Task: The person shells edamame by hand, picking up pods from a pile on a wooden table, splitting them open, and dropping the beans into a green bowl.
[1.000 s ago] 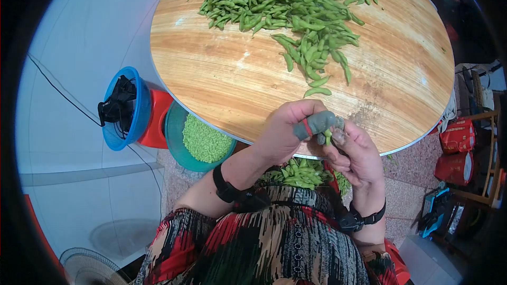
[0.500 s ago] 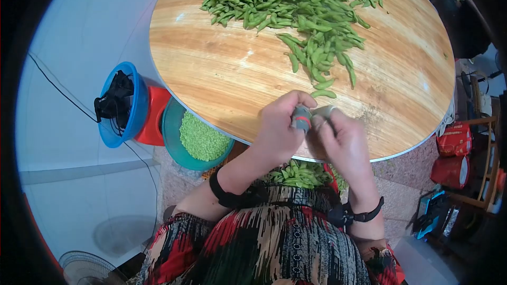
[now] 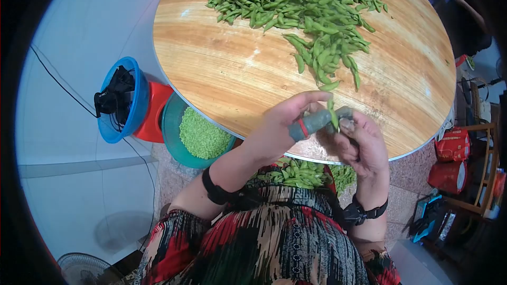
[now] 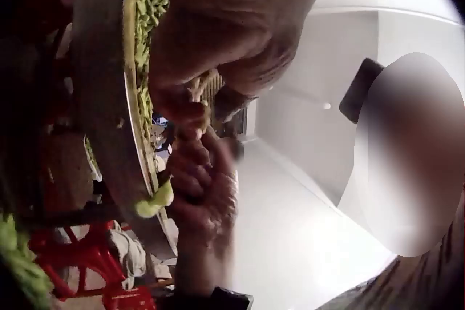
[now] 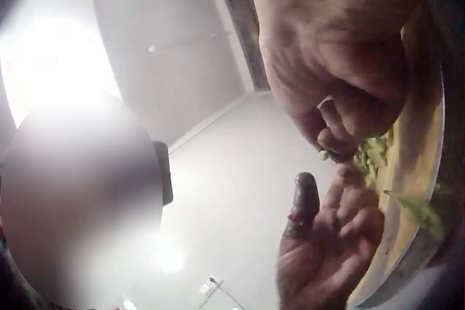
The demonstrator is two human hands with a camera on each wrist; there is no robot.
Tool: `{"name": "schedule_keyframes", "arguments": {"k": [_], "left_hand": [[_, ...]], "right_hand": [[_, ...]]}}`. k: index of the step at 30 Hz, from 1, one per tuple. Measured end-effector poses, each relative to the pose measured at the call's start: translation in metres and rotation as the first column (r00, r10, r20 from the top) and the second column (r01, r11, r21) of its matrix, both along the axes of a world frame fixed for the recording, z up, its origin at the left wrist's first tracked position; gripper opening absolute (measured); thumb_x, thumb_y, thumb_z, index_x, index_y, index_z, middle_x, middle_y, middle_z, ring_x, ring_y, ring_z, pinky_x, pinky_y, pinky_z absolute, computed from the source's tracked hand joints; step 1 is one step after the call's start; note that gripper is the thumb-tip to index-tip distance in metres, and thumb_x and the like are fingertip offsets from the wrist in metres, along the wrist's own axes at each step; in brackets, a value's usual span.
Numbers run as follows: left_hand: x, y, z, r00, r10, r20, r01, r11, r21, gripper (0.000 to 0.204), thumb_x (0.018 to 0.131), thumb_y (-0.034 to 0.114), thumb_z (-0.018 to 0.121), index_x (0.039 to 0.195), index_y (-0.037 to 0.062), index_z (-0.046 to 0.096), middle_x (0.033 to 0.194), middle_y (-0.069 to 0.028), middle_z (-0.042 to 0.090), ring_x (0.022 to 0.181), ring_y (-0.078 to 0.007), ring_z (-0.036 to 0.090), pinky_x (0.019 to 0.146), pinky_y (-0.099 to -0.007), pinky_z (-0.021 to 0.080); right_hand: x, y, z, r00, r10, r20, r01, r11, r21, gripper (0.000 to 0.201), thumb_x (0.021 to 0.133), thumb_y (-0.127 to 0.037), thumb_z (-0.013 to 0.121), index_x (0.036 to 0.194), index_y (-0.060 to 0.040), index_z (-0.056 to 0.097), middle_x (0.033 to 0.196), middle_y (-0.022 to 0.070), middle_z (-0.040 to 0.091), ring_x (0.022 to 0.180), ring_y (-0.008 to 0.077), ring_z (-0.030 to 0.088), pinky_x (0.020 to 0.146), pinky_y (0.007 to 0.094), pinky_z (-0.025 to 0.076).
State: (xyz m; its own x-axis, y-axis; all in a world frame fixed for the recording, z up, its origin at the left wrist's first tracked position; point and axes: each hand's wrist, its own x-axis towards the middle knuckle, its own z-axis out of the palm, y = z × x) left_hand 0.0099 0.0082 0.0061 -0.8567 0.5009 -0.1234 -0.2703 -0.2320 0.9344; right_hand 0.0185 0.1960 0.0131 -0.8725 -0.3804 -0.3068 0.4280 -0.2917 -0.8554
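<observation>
Over the table's near edge in the head view, my left hand (image 3: 285,124) holds a green pod (image 3: 332,112) between index finger and thumb, which wears a grey cover with a red band. Close against the pod's lower end, my right hand (image 3: 367,142) has curled fingers, one grey-tipped. The right wrist view shows a bit of green (image 5: 325,155) at the right hand's (image 5: 334,70) pinched fingertips, above the left palm (image 5: 330,252). A large heap of pods (image 3: 296,0) covers the table's far part, with a trail of pods (image 3: 327,55) towards me.
The round wooden table (image 3: 211,74) fills the middle. Left of it stand a teal basin of shelled beans (image 3: 203,134), a red stool (image 3: 156,113) and a blue basin (image 3: 138,100) with black items. More pods (image 3: 301,173) lie in my lap. Red bags (image 3: 449,174) are at right.
The hands came close together, then spread slightly, and a pod now shows upright between them. The left index finger has straightened. The view has shifted a little.
</observation>
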Motion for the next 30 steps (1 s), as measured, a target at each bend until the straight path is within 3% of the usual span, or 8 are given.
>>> {"name": "schedule_keyframes", "arguments": {"k": [1, 3, 5, 13, 18, 22, 27, 30], "left_hand": [[-0.003, 0.004, -0.001, 0.991, 0.018, 0.131, -0.043, 0.98, 0.195, 0.029, 0.087, 0.016, 0.057, 0.111, 0.0003, 0.053, 0.092, -0.0026, 0.059, 0.078, -0.0099, 0.055, 0.07, -0.0216, 0.044], [-0.004, 0.012, -0.003, 0.975, -0.053, 0.214, -0.007, 0.963, 0.268, 0.024, 0.085, 0.017, 0.059, 0.103, 0.0015, 0.055, 0.089, -0.0039, 0.059, 0.076, -0.0093, 0.054, 0.068, -0.0214, 0.041], [-0.005, 0.015, -0.012, 0.975, 0.002, 0.221, -0.105, 0.886, 0.452, 0.016, 0.085, 0.016, 0.059, 0.095, 0.0039, 0.056, 0.088, -0.0044, 0.06, 0.075, -0.0097, 0.055, 0.066, -0.0237, 0.041], [-0.002, 0.024, -0.009, 0.957, 0.183, 0.226, -0.248, 0.92, 0.303, 0.01, 0.082, 0.012, 0.062, 0.085, 0.0065, 0.054, 0.079, -0.0012, 0.057, 0.07, -0.0093, 0.054, 0.062, -0.0225, 0.041], [0.004, 0.032, -0.013, 0.939, 0.335, 0.077, -0.344, 0.92, 0.189, 0.013, 0.08, 0.009, 0.065, 0.083, 0.0061, 0.053, 0.076, 0.0008, 0.052, 0.068, -0.0076, 0.051, 0.06, -0.0202, 0.04], [0.006, 0.032, -0.014, 0.98, 0.173, 0.104, -0.197, 0.928, 0.315, 0.013, 0.082, 0.012, 0.064, 0.084, 0.0057, 0.053, 0.076, 0.0023, 0.05, 0.069, -0.0061, 0.05, 0.062, -0.02, 0.04], [0.004, 0.031, -0.001, 0.97, 0.018, 0.241, -0.118, 0.906, 0.407, 0.014, 0.083, 0.014, 0.063, 0.088, 0.0045, 0.054, 0.079, 0.0016, 0.053, 0.072, -0.0057, 0.05, 0.064, -0.0201, 0.042], [0.005, 0.032, 0.003, 0.991, 0.028, 0.131, -0.049, 0.986, 0.159, 0.014, 0.083, 0.014, 0.064, 0.089, 0.0037, 0.056, 0.083, 0.0011, 0.055, 0.074, -0.0049, 0.051, 0.065, -0.0197, 0.043]], "right_hand": [[0.003, -0.002, 0.004, 0.993, 0.101, 0.059, -0.085, 0.969, -0.234, 0.018, 0.09, -0.018, 0.049, 0.096, -0.0014, 0.053, 0.06, -0.004, 0.045, 0.043, 0.0014, 0.031, 0.039, 0.0163, 0.021], [0.008, -0.006, 0.01, 0.991, 0.109, 0.076, -0.088, 0.969, -0.232, 0.021, 0.093, -0.02, 0.045, 0.097, -0.0009, 0.053, 0.06, -0.0032, 0.045, 0.044, 0.0025, 0.032, 0.04, 0.0173, 0.024], [0.015, -0.005, 0.009, 0.991, 0.081, -0.105, -0.076, 0.996, 0.051, 0.023, 0.094, -0.022, 0.042, 0.096, -0.0009, 0.052, 0.059, -0.003, 0.044, 0.046, 0.0029, 0.032, 0.042, 0.0177, 0.026], [0.023, 0.0, 0.012, 0.993, 0.082, -0.085, -0.084, 0.996, -0.023, 0.025, 0.096, -0.021, 0.037, 0.084, -0.0023, 0.049, 0.061, -0.0021, 0.046, 0.048, 0.0033, 0.033, 0.044, 0.019, 0.028], [0.025, -0.003, 0.012, 0.994, 0.012, -0.106, 0.006, 0.986, 0.168, 0.016, 0.093, -0.01, 0.042, 0.082, -0.0038, 0.05, 0.062, -0.003, 0.048, 0.048, 0.0023, 0.034, 0.043, 0.0181, 0.027], [0.027, -0.005, 0.015, 0.98, -0.007, -0.199, 0.053, 0.972, 0.229, 0.014, 0.093, -0.01, 0.042, 0.084, -0.004, 0.051, 0.063, -0.0037, 0.049, 0.048, 0.0018, 0.035, 0.043, 0.0175, 0.027], [0.026, 0.0, 0.021, 0.999, -0.016, -0.043, 0.021, 0.994, 0.11, 0.011, 0.092, -0.006, 0.042, 0.088, -0.0021, 0.052, 0.066, -0.0022, 0.051, 0.053, 0.0016, 0.04, 0.046, 0.0168, 0.032], [0.025, -0.005, 0.01, 0.958, -0.085, -0.274, 0.164, 0.946, 0.28, 0.009, 0.09, -0.002, 0.043, 0.09, -0.0008, 0.053, 0.068, -0.0002, 0.053, 0.058, 0.0028, 0.046, 0.051, 0.0172, 0.037]]}}
